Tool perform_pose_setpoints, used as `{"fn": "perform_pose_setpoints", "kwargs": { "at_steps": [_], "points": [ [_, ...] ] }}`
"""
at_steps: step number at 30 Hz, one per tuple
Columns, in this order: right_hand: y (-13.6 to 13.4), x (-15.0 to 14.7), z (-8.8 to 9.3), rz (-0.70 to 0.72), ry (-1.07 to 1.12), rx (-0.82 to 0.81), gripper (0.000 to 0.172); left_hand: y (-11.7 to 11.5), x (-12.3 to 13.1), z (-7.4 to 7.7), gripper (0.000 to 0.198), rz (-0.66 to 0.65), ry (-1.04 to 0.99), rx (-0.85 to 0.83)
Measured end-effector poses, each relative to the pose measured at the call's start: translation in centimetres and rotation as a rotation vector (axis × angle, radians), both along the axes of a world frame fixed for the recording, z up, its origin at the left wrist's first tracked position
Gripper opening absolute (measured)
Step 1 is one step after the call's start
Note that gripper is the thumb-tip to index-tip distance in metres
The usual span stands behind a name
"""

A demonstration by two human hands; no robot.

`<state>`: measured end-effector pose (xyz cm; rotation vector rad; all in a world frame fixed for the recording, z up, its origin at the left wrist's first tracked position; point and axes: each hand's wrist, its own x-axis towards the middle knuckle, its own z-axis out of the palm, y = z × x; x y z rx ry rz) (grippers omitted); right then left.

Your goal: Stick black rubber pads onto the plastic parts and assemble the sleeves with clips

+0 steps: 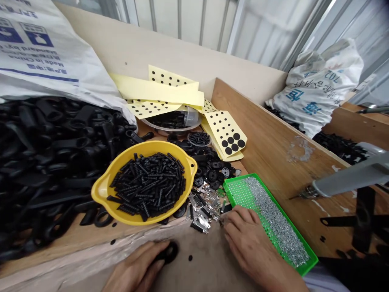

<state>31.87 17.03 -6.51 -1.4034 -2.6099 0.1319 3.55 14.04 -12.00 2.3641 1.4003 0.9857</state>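
Observation:
My left hand (138, 265) is closed around a black plastic part with a ring-shaped end (171, 252), low over the brown work surface. The rest of that part is hidden by my fingers. My right hand (247, 239) has its fingers curled down at the near edge of a pile of small silver metal clips (205, 207), beside the green tray (229, 190). Its fingertips are pressed together; what lies between them is hidden. Small silver screws (273, 215) fill much of that tray. A yellow colander (101, 192) of black ribbed rods (148, 184) stands left of the clips.
Black plastic parts (45, 162) spill from a white sack (54, 61) at the left. Yellow sheets with black dots (227, 134) lie over a clear tub (170, 127). A wooden divider (261, 134) runs along the right, with a grey powered screwdriver (349, 176) above it.

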Motion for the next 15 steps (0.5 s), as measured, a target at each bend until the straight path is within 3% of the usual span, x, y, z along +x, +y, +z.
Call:
{"fn": "perform_pose_setpoints", "kwargs": {
  "at_steps": [5,10,15],
  "points": [
    [1.3,0.1,-1.3,0.068,-0.126,-0.081,0.014,0.0,-0.2,0.6,0.027,0.046,0.051,0.08],
    [2.1,-0.6,-1.4,0.107,-0.111,-0.052,0.021,-0.1,0.0,1.9,0.027,0.045,0.146,0.141],
    [2.8,-0.9,-1.7,0.145,-0.076,0.023,0.02,-0.3,-0.8,0.7,0.037,0.049,0.128,0.117]
  ]
}}
